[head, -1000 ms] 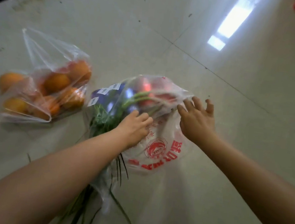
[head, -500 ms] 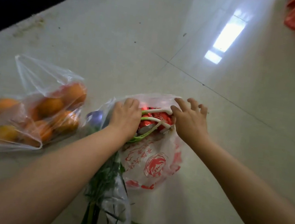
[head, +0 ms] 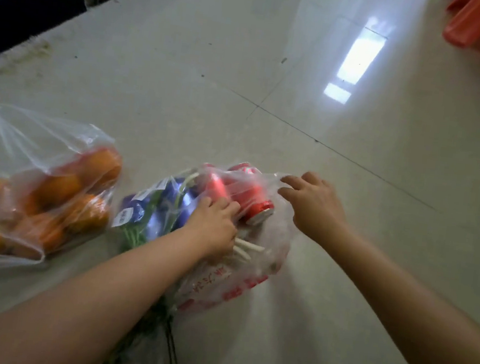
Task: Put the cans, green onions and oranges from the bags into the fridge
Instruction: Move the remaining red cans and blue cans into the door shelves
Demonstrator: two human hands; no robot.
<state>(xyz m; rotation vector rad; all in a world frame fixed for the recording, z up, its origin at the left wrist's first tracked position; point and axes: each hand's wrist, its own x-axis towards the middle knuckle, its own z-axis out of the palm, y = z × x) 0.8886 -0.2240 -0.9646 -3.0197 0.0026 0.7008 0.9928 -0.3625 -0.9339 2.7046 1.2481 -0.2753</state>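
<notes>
Reaching into the white plastic shopping bag with red print (head: 239, 283) on the pale tiled floor (head: 347, 224), I am at the very start of the job: nothing has left the bags, and no fridge is in view. My left hand (head: 212, 226) is inside the bag's mouth, fingers curled down among the red drink cans (head: 248, 200); whether they have closed on one can or are only resting against it I cannot tell. My right hand (head: 311, 205) pinches the far edge of the bag, fingers bent over the plastic, holding the mouth open.

The red cans lie on their sides at the top of the bag, with blue-purple cans (head: 167, 203) just beside them to the left. The green onions (head: 243, 246) run through the same bag, white stalks showing below my left hand. The oranges (head: 52, 190) sit apart to the left in a clear plastic bag (head: 46, 141), untouched.

Next, I judge, I need a firm grip round one can and a straight lift out without snagging the onions or the thin plastic.

The red print on the bag looks like Chinese characters, too blurred to read. A white barcode label (head: 124, 216) sits on the blue cans; its digits are illegible. No can brand is readable.
</notes>
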